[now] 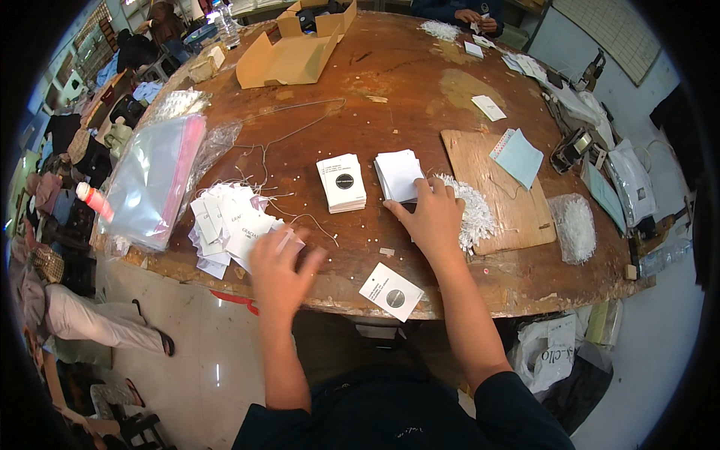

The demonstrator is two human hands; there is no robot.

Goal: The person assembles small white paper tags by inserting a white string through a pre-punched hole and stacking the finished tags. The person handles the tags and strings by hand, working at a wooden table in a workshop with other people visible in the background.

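My right hand point(433, 217) lies flat, fingers spread, fingertips on the blank white tag stack point(398, 175). My left hand point(279, 271) is blurred over the strung tag pile point(232, 225); I cannot tell whether it pinches one. I judge the loose strings could snag its fingers and drag tags off the table edge point(315, 306), which is close. One single tag point(391, 292) already overhangs that rim. The printed tag stack point(342, 182) stands just left of the blank one; beyond them the wooden top lies open.
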